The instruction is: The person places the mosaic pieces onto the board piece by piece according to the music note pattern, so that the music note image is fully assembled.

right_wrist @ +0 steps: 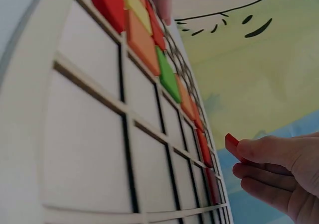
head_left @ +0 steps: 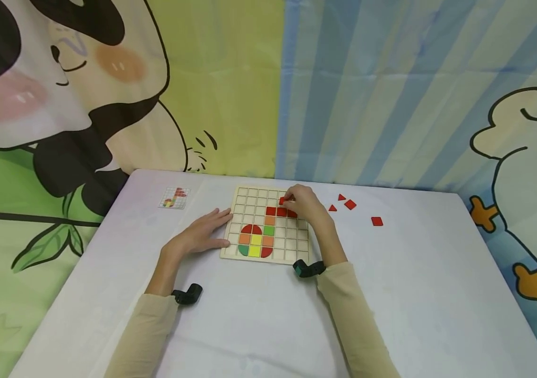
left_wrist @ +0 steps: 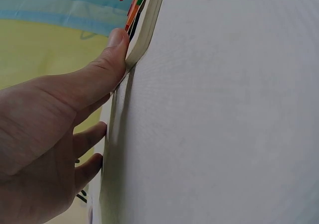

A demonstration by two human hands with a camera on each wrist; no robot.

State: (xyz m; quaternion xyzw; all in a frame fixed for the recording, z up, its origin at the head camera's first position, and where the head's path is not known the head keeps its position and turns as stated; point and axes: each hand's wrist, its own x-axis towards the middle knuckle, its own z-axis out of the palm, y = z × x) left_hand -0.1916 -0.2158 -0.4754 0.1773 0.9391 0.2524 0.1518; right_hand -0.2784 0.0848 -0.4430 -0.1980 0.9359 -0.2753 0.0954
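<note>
A wooden grid board (head_left: 291, 244) lies on the table, partly filled with coloured tiles. My left hand (head_left: 201, 232) rests against its left edge, fingers spread; in the left wrist view the thumb (left_wrist: 117, 42) touches the rim. Over the board's upper right, my right hand (head_left: 307, 203) pinches a small red tile (right_wrist: 232, 145) between thumb and fingers, held just off the grid in the right wrist view. Beneath that hand runs a row of red tiles (head_left: 271, 211), its right end partly covered. Orange and green tiles (head_left: 269, 230) lead down to a rounded patch of red, orange, yellow and green pieces.
To the board's right lie two red triangles (head_left: 341, 197) and two red squares (head_left: 377, 221). A small printed pattern card (head_left: 175, 199) lies at the back left of the white table (head_left: 249, 325). A cartoon-printed curtain (head_left: 230, 79) hangs behind.
</note>
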